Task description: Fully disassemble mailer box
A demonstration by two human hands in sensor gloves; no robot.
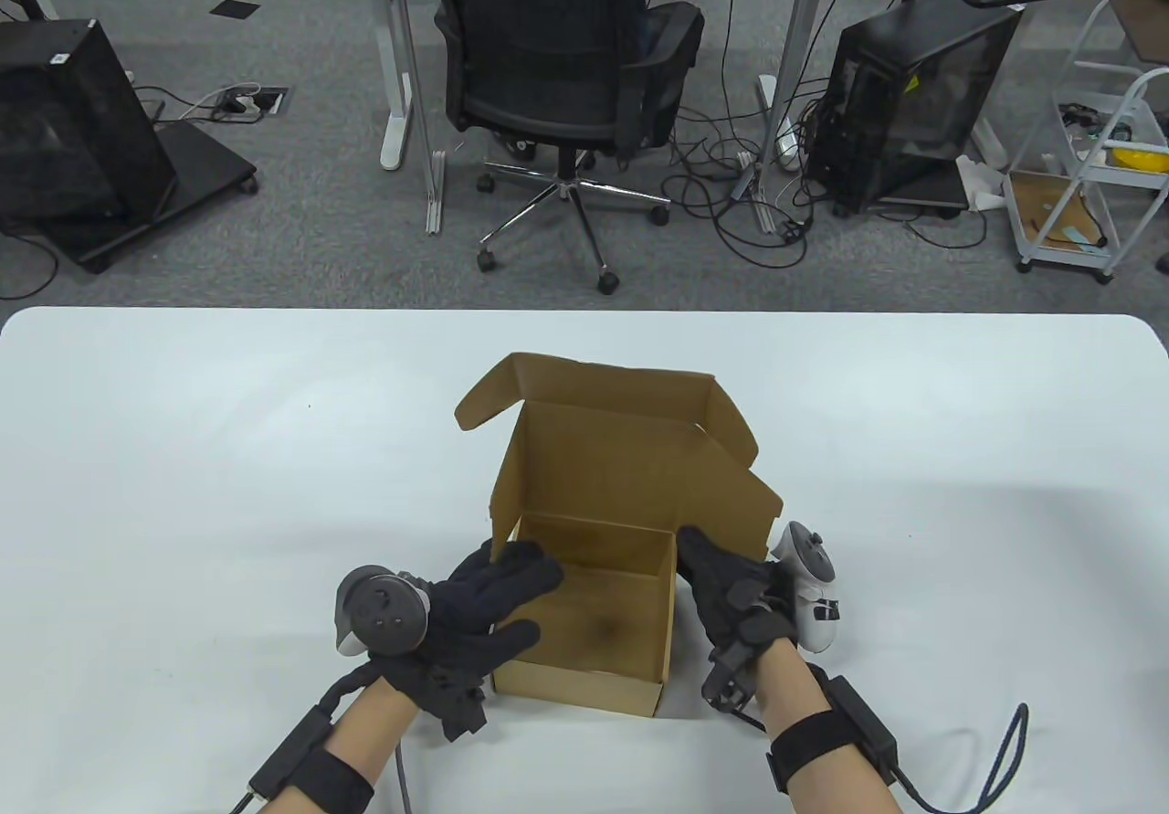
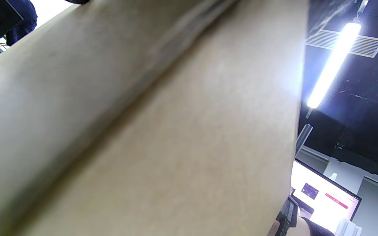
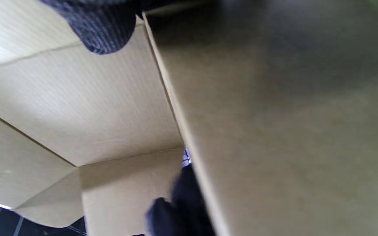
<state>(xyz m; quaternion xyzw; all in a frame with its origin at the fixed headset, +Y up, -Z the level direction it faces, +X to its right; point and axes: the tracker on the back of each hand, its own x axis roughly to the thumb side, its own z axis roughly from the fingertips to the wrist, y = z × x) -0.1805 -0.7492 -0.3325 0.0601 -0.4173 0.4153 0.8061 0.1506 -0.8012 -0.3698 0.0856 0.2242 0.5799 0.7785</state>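
A brown cardboard mailer box (image 1: 584,659) stands on the white table (image 1: 183,449) near the front edge, its lid (image 1: 630,449) swung up and back with side flaps spread. My left hand (image 1: 484,613) lies over the box's left wall, fingers reaching over the rim into the open box. My right hand (image 1: 721,595) presses flat against the outside of the right wall, fingertips at the rim. The left wrist view is filled by blurred cardboard (image 2: 143,131). The right wrist view shows the box wall (image 3: 274,131), the lid's underside (image 3: 77,98) and a gloved fingertip (image 3: 103,29).
Beyond the table's far edge are an office chair (image 1: 566,74), two black computer cases (image 1: 64,138) (image 1: 913,101), floor cables and a white cart (image 1: 1087,174). Bare table surface lies to the left and right of the box.
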